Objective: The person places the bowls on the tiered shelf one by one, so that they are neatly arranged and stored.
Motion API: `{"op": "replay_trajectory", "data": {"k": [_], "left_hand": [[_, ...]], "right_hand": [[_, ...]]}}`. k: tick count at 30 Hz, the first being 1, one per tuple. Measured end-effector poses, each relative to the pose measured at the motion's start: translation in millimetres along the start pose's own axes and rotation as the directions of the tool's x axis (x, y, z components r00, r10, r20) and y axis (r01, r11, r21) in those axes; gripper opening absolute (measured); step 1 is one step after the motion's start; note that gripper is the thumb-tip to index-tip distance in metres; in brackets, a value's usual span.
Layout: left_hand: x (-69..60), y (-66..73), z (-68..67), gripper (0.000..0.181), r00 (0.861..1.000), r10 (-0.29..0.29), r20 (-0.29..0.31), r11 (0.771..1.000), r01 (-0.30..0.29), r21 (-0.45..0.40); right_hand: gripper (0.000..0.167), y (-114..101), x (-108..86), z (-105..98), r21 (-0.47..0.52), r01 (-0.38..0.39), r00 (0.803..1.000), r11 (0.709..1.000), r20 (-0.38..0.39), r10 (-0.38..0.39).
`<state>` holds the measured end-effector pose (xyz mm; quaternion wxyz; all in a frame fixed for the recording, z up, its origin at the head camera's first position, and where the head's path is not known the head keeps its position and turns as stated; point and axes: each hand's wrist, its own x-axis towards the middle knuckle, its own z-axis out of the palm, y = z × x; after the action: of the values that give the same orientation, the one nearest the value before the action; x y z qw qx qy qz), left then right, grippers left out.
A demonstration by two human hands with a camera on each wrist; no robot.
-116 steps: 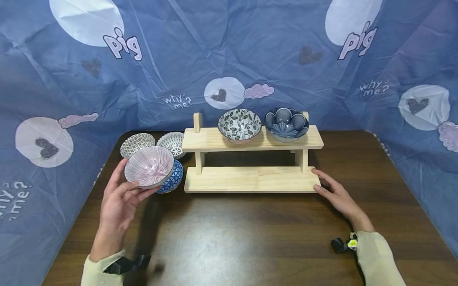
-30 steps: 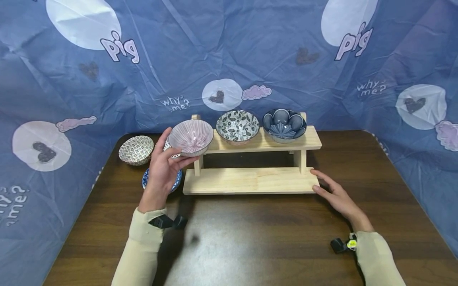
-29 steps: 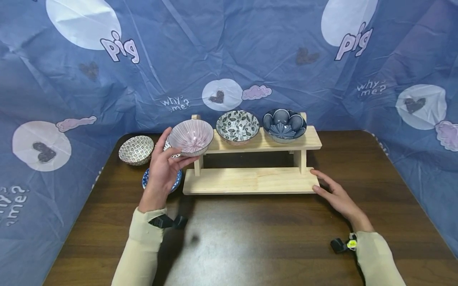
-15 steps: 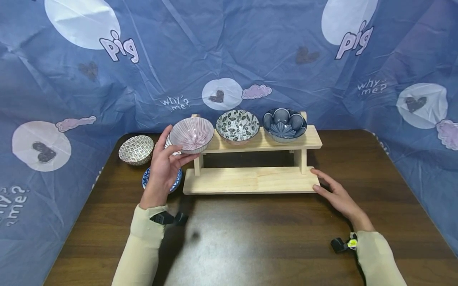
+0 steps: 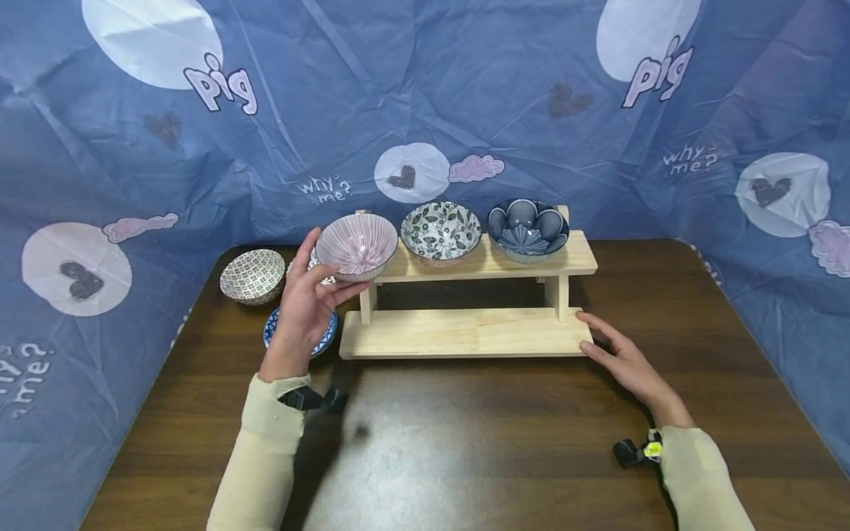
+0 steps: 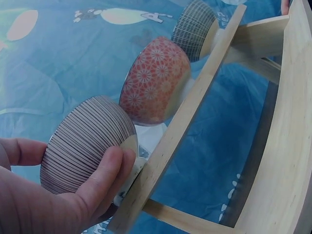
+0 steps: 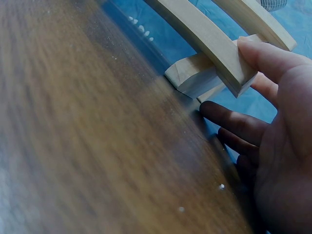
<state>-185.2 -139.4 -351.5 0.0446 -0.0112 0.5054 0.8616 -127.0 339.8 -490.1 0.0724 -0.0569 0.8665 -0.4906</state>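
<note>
My left hand (image 5: 302,310) holds a bowl (image 5: 358,247) with thin pinkish-purple stripes, thumb at one side and fingers under it. The bowl is over the left end of the upper shelf of a two-tier wooden rack (image 5: 458,333); in the left wrist view its base (image 6: 129,146) is close to the board, and contact is hard to tell. To its right on that shelf stand a leaf-patterned bowl (image 5: 441,232), red-flowered outside, and a dark blue petal-patterned bowl (image 5: 528,230). My right hand (image 5: 624,361) grips the lower shelf's right end between thumb and fingers.
Left of the rack on the dark wooden table (image 5: 465,442) are a brown-and-white patterned bowl (image 5: 254,276), a blue patterned bowl (image 5: 271,328) partly behind my left hand, and a white patterned bowl (image 5: 312,264) mostly hidden. A blue printed cloth (image 5: 425,88) hangs behind.
Since the oldest frame, my left hand has carried the striped bowl rightward and up from above the other bowls to the upper shelf's left end. Over the last second it barely moves. The right hand stays put.
</note>
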Motion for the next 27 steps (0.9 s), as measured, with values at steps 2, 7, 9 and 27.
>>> {"op": "replay_trajectory", "data": {"k": [2,7,9,27], "left_hand": [[0.6,0.6,0.0,0.074,1.000,0.000,0.004,1.000,0.000,-0.002],[2.3,1.5,0.4,0.075,1.000,-0.007,0.001,1.000,0.007,0.000],[3.5,1.5,0.1,0.075,1.000,-0.013,-0.001,1.000,0.013,0.003],[4.6,-0.3,-3.7,0.074,0.999,-0.021,0.045,1.000,0.020,0.011]], "right_hand": [[0.059,-0.3,0.2,-0.5,-0.005,0.003,1.000,1.000,-0.001,-0.003],[0.058,0.6,1.1,-0.5,-0.009,0.012,1.000,1.000,-0.003,-0.012],[0.058,0.8,1.2,-0.4,-0.007,0.016,1.000,1.000,-0.003,-0.016],[0.058,3.2,0.8,0.8,-0.028,0.021,1.000,0.999,-0.016,-0.021]]}}
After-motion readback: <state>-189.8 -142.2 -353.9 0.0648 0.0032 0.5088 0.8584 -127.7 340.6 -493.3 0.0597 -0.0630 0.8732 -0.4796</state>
